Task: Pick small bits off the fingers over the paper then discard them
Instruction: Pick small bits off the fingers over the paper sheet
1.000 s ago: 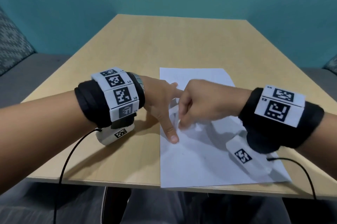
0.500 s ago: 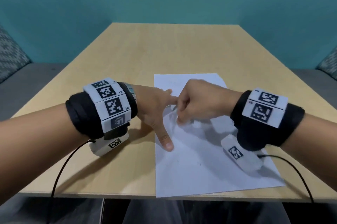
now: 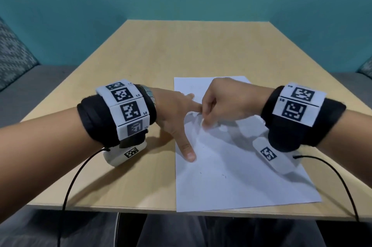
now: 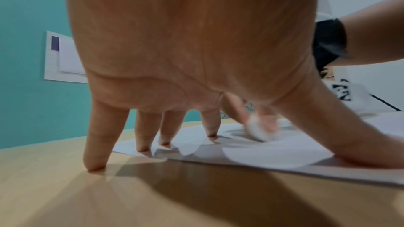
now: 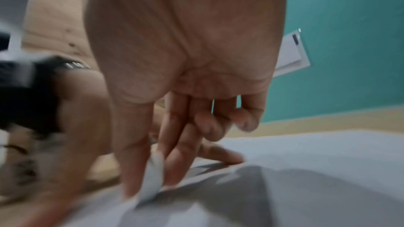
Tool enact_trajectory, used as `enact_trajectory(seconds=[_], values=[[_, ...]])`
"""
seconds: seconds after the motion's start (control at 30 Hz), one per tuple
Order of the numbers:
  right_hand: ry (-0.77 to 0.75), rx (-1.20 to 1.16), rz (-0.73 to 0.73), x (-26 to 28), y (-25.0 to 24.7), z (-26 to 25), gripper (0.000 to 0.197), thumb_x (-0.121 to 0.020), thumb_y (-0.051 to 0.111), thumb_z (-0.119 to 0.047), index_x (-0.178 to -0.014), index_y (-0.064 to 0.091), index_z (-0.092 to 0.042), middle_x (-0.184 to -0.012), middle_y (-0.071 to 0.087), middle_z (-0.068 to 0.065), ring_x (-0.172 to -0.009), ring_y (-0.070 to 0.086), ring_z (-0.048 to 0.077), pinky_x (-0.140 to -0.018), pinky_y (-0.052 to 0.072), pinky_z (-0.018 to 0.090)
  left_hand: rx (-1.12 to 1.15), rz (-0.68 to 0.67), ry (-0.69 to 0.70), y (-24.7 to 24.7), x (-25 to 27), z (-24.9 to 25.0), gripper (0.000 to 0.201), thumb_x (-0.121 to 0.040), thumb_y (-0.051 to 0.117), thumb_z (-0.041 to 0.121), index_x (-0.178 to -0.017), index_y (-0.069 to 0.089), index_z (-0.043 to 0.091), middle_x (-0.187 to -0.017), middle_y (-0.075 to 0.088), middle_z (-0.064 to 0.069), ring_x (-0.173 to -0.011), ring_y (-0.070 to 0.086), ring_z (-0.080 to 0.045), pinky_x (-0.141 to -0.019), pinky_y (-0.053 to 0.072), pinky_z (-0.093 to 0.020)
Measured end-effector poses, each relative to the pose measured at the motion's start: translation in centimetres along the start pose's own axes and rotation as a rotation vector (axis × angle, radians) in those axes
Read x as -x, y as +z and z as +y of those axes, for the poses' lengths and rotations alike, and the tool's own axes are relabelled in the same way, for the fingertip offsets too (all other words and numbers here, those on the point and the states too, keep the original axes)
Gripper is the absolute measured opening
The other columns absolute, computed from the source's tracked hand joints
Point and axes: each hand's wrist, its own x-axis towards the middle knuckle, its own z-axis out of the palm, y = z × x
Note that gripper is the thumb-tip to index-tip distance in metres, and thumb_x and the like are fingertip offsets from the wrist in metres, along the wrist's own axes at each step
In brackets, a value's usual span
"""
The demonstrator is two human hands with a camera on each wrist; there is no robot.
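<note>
A white paper sheet (image 3: 231, 176) lies on the wooden table (image 3: 181, 49). My left hand (image 3: 175, 112) is spread flat-fingered, with its thumb tip and most fingertips (image 4: 143, 148) on the sheet and the little finger on the wood. My right hand (image 3: 209, 114) hovers over the sheet beside the left index fingertip. Its thumb and first fingers pinch a small white wad (image 5: 153, 175), which shows as a blurred white lump (image 4: 260, 130) just above the paper. A few tiny dark specks (image 3: 223, 176) lie on the sheet nearer me.
The sheet's near edge reaches the table's front edge (image 3: 141, 209). Black cables (image 3: 68, 196) hang from both wrist units over that edge. Grey seats (image 3: 30, 85) flank the table, and a teal wall stands behind.
The head view has tilted a little. Both hands stay in place over the sheet, and the right hand's pinching fingers have shifted only slightly at the left index fingertip.
</note>
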Motion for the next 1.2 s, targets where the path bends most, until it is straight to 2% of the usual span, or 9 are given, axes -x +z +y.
enact_trajectory(seconds=[0.1,0.2,0.33,0.5,0.63,0.73,0.87,1.0,1.2], values=[[-0.05,0.008,-0.153,0.5,0.7,-1.0,0.009,-0.072,0.087,-0.027,-0.071,0.081,-0.02,-0.061,0.07,-0.008,-0.053,0.054,-0.002,-0.054,0.043,0.012,0.03,-0.006,0.003,-0.2,0.0,-0.1,0.082,-0.028,0.081,0.088,-0.097,0.038,0.087,-0.168,0.018,0.012,-0.151,0.024,-0.014,-0.122,0.027,-0.043],[-0.003,0.046,-0.004,0.0,-0.2,-0.3,0.01,-0.073,0.085,-0.026,-0.067,0.079,-0.021,-0.066,0.073,-0.005,-0.064,0.059,0.006,-0.058,0.045,0.019,-0.02,0.003,0.008,0.0,-0.5,-0.2,0.119,-0.023,0.077,0.091,-0.13,0.026,0.081,-0.172,-0.002,0.009,-0.158,0.009,-0.015,-0.124,0.021,-0.047],[-0.039,0.034,-0.138,0.5,0.4,-0.8,0.01,-0.072,0.087,-0.028,-0.069,0.079,-0.022,-0.061,0.068,-0.011,-0.056,0.055,0.0,-0.058,0.044,0.017,0.021,-0.009,0.01,0.0,-0.2,-0.3,0.096,-0.024,0.08,0.091,-0.109,0.036,0.086,-0.17,0.005,0.015,-0.157,0.015,-0.019,-0.123,0.023,-0.045],[-0.003,0.055,0.007,-0.1,-0.4,0.1,0.011,-0.072,0.086,-0.029,-0.069,0.079,-0.022,-0.067,0.073,-0.009,-0.066,0.06,0.007,-0.059,0.047,0.019,-0.033,-0.021,-0.037,-0.3,-0.1,0.1,0.124,-0.029,0.078,0.088,-0.137,0.018,0.08,-0.172,-0.011,0.007,-0.158,0.005,-0.016,-0.125,0.016,-0.048],[-0.024,0.061,-0.151,0.4,0.1,-0.5,0.013,-0.07,0.087,-0.031,-0.067,0.078,-0.023,-0.061,0.068,-0.011,-0.058,0.056,0.003,-0.056,0.043,0.015,0.003,-0.043,-0.052,-0.5,0.2,0.3,0.104,-0.025,0.078,0.089,-0.115,0.026,0.089,-0.172,-0.008,0.008,-0.158,0.009,-0.015,-0.125,0.018,-0.047],[0.018,0.087,0.003,0.1,-0.6,0.1,0.011,-0.072,0.086,-0.029,-0.07,0.078,-0.022,-0.069,0.074,-0.008,-0.068,0.06,0.008,-0.06,0.047,0.021,-0.052,-0.026,-0.054,-0.4,-0.1,0.3,0.125,-0.027,0.077,0.089,-0.135,0.015,0.082,-0.172,-0.009,0.005,-0.158,0.011,-0.017,-0.124,0.019,-0.048],[-0.004,0.087,-0.187,0.5,-0.1,-0.7,0.014,-0.07,0.088,-0.03,-0.069,0.078,-0.021,-0.061,0.069,-0.01,-0.059,0.057,0.004,-0.06,0.045,0.02,-0.017,-0.038,-0.061,-0.5,0.2,0.4,0.107,-0.03,0.082,0.086,-0.121,0.024,0.088,-0.172,-0.008,0.006,-0.158,0.01,-0.016,-0.125,0.019,-0.047],[0.041,0.094,0.019,0.1,-0.7,0.3,0.011,-0.072,0.087,-0.028,-0.07,0.078,-0.021,-0.068,0.073,-0.008,-0.067,0.06,0.009,-0.059,0.048,0.022,-0.058,-0.033,-0.073,-0.6,0.0,0.6,0.125,-0.038,0.084,0.082,-0.139,0.011,0.08,-0.172,-0.011,0.004,-0.157,0.013,-0.018,-0.124,0.02,-0.046],[0.026,0.073,-0.048,0.4,-0.1,0.1,0.013,-0.073,0.087,-0.029,-0.067,0.076,-0.023,-0.065,0.072,-0.008,-0.062,0.059,0.007,-0.057,0.042,0.019,-0.047,-0.038,-0.068,-0.5,-0.1,0.6,0.12,-0.037,0.084,0.083,-0.136,0.016,0.081,-0.172,-0.01,0.006,-0.157,0.014,-0.018,-0.125,0.019,-0.045]])
